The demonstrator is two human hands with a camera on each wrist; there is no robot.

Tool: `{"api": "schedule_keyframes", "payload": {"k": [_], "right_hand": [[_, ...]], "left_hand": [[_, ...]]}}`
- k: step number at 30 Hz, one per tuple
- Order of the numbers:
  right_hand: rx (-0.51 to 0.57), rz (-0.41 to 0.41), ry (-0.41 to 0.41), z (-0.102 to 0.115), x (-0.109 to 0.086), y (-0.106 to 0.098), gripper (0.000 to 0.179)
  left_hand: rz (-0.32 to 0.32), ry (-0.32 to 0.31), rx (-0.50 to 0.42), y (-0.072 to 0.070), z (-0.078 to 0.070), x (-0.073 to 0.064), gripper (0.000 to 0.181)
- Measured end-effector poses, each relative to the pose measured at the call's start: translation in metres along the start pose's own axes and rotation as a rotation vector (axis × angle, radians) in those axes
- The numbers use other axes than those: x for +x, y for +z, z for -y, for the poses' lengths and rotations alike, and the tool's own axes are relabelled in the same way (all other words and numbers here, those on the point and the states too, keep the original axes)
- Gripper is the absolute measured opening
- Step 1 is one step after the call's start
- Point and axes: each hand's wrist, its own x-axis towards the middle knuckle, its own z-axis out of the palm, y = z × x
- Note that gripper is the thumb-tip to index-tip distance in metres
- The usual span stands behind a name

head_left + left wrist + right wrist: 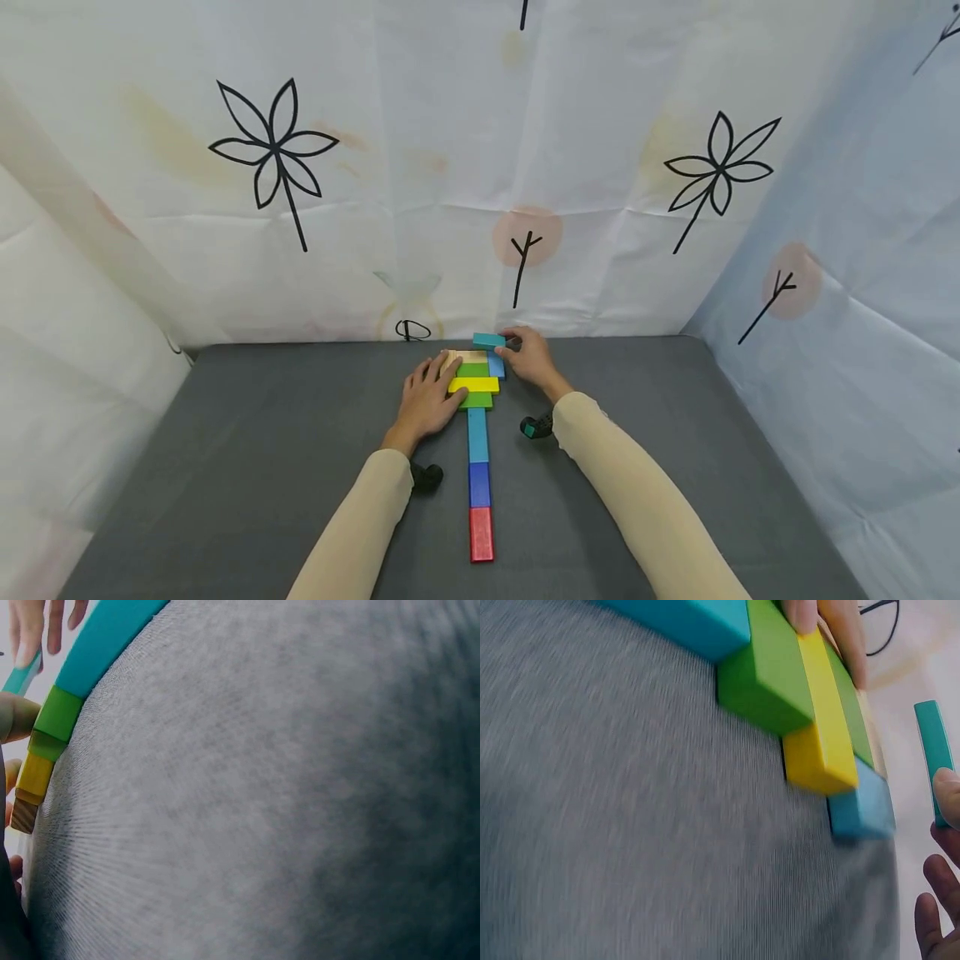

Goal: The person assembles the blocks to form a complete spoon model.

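My right hand [531, 358] pinches a teal wooden block [489, 341] between thumb and fingers, raised at the far end of a block figure. My left hand [429, 400] rests with spread fingers along the figure's left side, its thumb by the yellow block [473, 385] and lower green block [477, 401]. Beyond the yellow one lie another green block [472, 370] and a plain wood block [471, 357]. A light-blue block [496, 365] stands lengthwise at their right. Toward me runs a line of a light-blue block [477, 433], a dark-blue block [479, 485] and a red block [482, 533].
The blocks lie on a dark grey cloth-covered table [285, 500]. A white printed curtain [450, 167] hangs right behind its back edge, with more curtain at both sides. Black wrist devices, one [536, 427] under the right wrist, sit close above the table.
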Motion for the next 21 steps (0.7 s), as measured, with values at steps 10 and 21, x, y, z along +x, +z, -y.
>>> {"api": "schedule_keyframes", "payload": {"k": [10,21], "right_hand": [[0.015,-0.002,0.038,0.011,0.012,0.023,0.033],[0.022,-0.005,0.128,0.011,0.017,0.034,0.033]], "left_hand": [[0.027,-0.029,0.038,0.0,0.0,0.001,0.063],[0.029,-0.032,0.045,0.001,0.001,0.002,0.062]]}}
